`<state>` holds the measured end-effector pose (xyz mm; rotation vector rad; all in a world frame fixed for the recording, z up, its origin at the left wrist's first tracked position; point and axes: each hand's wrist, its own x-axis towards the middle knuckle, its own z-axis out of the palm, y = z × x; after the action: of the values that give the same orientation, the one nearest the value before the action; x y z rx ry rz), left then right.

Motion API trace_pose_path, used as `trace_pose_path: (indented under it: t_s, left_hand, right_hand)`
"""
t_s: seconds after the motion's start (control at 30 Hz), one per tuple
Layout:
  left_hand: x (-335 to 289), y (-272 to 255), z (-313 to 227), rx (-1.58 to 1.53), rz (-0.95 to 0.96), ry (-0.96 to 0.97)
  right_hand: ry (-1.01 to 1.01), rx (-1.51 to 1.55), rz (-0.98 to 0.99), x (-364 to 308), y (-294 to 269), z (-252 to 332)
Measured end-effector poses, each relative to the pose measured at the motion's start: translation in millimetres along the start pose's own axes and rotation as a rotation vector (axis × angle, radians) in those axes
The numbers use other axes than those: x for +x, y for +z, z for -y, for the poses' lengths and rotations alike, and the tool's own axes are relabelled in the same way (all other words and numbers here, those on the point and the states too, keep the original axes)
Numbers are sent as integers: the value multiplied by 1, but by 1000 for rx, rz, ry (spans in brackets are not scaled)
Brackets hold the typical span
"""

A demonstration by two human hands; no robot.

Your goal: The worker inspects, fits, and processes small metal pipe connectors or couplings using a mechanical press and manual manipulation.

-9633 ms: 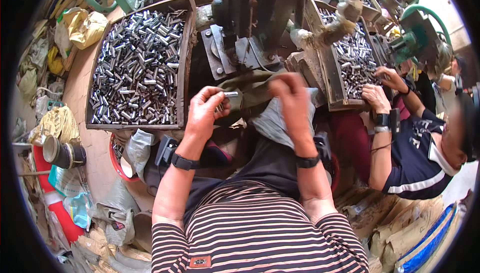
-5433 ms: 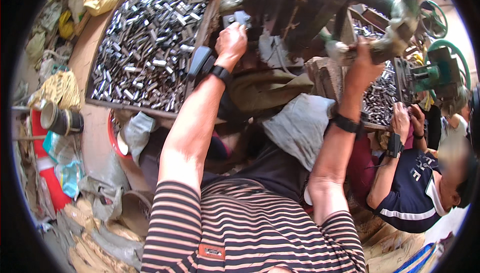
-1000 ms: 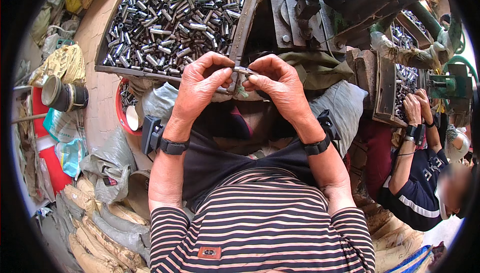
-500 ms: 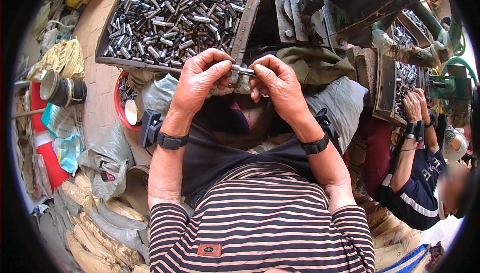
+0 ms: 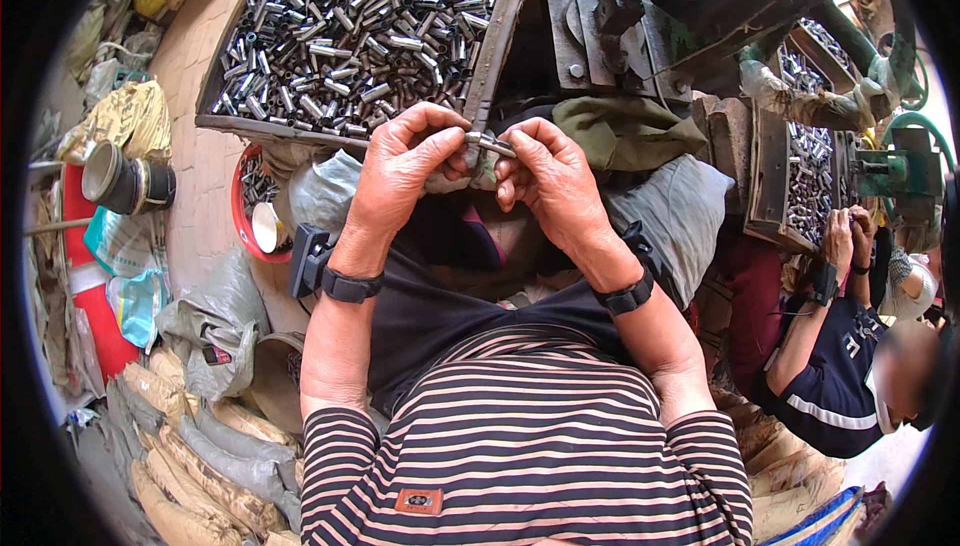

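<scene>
A: Take the left hand [image 5: 405,166] first. Spread or pressed together?

B: Pinching. It sits toward 11 o'clock, thumb and forefinger closed on one end of a small metal piece [image 5: 492,144], the other fingers curled under.

A: And the right hand [image 5: 555,181]?

B: Toward 1 o'clock, with thumb and forefinger pressed together at the piece's other end. Its remaining fingers are bent loosely below.

A: So the metal piece bridges the two?

B: Yes, right at 12 o'clock, roughly level, dipping a little toward the right hand. Whether the curled left fingers hide anything more, I cannot tell.

A: What lies beyond it?

B: A wooden box [image 5: 290,134] at 11 o'clock, heaped with short metal tubes [image 5: 350,46].

A: Any labels or writing?

B: A brown patch [image 5: 418,502] on the striped shirt [image 5: 540,426], just past 6 o'clock, with a dark emblem and marks too small to make out. Pale lettering runs across a co-worker's dark shirt [image 5: 822,391], between 3 and 4 o'clock, partly folded away. Near 8 o'clock, a grey bag [image 5: 205,321] shows a small dark label [image 5: 215,355], also illegible.
</scene>
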<state>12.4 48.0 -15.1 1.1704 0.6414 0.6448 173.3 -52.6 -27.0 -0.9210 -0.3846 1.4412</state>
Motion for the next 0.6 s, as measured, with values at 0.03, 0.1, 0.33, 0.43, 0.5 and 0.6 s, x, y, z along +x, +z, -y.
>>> trace_pose_path:
  t_s: [0.03, 0.1, 0.33, 0.43, 0.5, 0.6]
  left_hand:
    - [0, 1, -1, -3, -2, 0]
    - [0, 2, -3, 66, -4, 16]
    - [-8, 10, -7, 165, 24, 9]
    - [-10, 3, -4, 63, 115, -27]
    - [-14, 3, -2, -160, 209, -86]
    - [-19, 3, -1, -235, 280, -104]
  right_hand:
    - [-1, 0, -1, 0, 0, 0]
    - [-2, 55, 19, 1, -1, 1]
    - [3, 48, 30, -1, -6, 4]
    - [178, 94, 188, -2, -12, 9]
    - [194, 110, 207, -4, -12, 8]
    - [243, 156, 304, -10, -6, 14]
